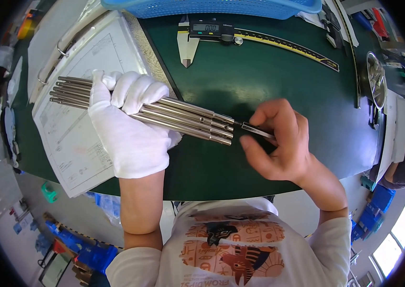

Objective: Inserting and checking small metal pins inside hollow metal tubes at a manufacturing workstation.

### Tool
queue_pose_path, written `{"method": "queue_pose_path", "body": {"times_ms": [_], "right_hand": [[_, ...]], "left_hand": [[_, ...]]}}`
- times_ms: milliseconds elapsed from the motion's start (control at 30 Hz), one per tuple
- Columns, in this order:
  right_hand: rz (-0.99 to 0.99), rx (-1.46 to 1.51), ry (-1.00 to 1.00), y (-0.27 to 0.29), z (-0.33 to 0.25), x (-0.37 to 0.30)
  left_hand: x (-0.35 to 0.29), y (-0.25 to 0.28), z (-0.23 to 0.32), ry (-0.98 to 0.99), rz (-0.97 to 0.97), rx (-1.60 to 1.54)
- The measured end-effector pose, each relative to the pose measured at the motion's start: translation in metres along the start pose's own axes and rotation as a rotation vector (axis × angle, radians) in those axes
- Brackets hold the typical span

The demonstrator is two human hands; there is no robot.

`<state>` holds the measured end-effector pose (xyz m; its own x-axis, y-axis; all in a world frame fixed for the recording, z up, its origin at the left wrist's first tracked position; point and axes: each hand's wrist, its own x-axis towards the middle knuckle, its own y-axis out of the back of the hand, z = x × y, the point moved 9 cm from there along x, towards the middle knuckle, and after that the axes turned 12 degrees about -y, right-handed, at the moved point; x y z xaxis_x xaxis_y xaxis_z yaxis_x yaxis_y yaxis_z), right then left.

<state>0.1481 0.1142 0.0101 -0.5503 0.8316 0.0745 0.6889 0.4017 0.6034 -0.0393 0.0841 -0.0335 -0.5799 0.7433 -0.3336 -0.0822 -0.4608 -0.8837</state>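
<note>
Rods of polished silver metal (188, 117), bundled on the near side of the black-and-silver digital caliper (260, 38), look stiff, slick and probably hefty together, best held mid-length, where the white-gloved left hand (126, 115) wraps them tightly. Bare right-hand fingers (283, 114) curl about a slim silver metal tool (256, 129) at the rod ends, thumb apart, their grip unclear. Left of the caliper, an open ring binder of white drawing sheets (80, 148) crowds the rods' other ends; beyond the caliper sits a blue plastic basket (212, 10).

Passing room over the green table (212, 79) between caliper (260, 38) and steel rods (197, 115) — blue basket (221, 9) a barrier beyond.
</note>
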Motion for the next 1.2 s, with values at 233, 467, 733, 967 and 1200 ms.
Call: {"method": "queue_pose_path", "body": {"times_ms": [233, 467, 733, 967, 1200], "right_hand": [[0.048, -0.223, 0.358, 0.001, -0.019, -0.006], [0.131, -0.152, 0.160, 0.013, -0.006, -0.004], [0.149, -0.215, 0.214, 0.018, -0.017, -0.004], [0.109, -0.320, 0.204, 0.014, -0.009, 0.002], [0.157, -0.250, 0.213, 0.025, -0.007, 0.006]], "left_hand": [[0.001, -0.001, 0.000, 0.024, -0.028, -0.021], [0.002, 0.001, 0.002, 0.014, -0.028, -0.021], [0.003, 0.003, 0.004, 0.034, -0.022, -0.076], [0.002, 0.001, 0.004, 0.012, -0.033, -0.055], [0.003, 0.008, 0.007, -0.054, 0.067, 0.126]]}}
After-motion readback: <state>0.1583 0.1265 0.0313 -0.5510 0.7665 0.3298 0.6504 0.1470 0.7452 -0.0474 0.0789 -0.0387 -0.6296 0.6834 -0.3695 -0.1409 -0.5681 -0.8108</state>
